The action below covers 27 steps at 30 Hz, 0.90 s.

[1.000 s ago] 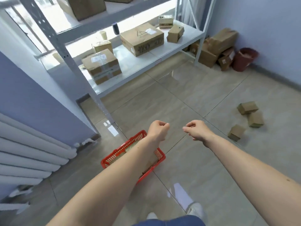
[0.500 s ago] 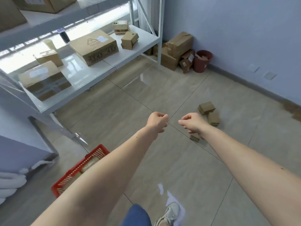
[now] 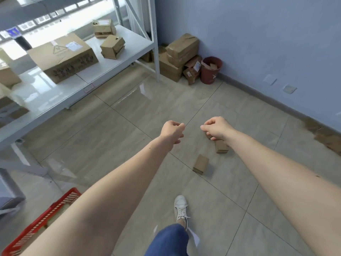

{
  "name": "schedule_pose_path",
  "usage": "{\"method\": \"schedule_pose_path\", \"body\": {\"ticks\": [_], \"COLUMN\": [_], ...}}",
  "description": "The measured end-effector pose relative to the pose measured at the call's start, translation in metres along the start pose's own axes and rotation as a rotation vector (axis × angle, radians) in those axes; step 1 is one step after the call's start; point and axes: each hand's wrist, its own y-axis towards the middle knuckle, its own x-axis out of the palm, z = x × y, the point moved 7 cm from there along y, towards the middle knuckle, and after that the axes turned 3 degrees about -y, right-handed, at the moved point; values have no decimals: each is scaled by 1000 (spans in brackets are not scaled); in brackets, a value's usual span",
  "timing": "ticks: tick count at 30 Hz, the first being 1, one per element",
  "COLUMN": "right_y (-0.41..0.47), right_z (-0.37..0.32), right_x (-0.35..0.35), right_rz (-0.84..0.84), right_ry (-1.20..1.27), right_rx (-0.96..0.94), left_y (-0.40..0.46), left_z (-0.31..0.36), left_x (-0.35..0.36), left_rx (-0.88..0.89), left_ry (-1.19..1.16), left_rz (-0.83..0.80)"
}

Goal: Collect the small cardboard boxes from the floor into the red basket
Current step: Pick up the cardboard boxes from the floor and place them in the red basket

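Head view, boxes on floor: two small cardboard boxes plainly seen, one [image 3: 201,164] lying alone, another [image 3: 221,146] just beside the right forearm; a brown scrap under the right hand may be a third, cannot tell.
Basket: one red basket [image 3: 39,221], slatted plastic, bottom left, partly hidden by the left forearm.
Hands: left hand [image 3: 172,130] and right hand [image 3: 215,128] both clenched loosely, grasping nothing, raised above the floor.
Around: grey metal shelf [image 3: 118,65] carrying several cartons; stacked cartons and a dark red bin [image 3: 211,70] in the corner; glossy beige tiles.
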Motion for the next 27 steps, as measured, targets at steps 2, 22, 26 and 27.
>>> {"method": "schedule_pose_path", "body": {"ticks": [2,22,26,27], "right_y": [30,282,324,335], "right_z": [-2,9,29,39], "right_x": [-21,-93,-68,-59], "right_rz": [-1,-393,-450,-461], "right_ry": [-18,-384,-515,-540], "right_rx": [24,-41,-94,-102], "left_y": [25,193,215,219], "left_z": [17,21,-26,-39], "left_x": [21,148,161,165], "left_rx": [-23,-296,-365,-384], "left_ry": [-6,-260,-374,-393], "left_rz": [-4,337,447,467]}}
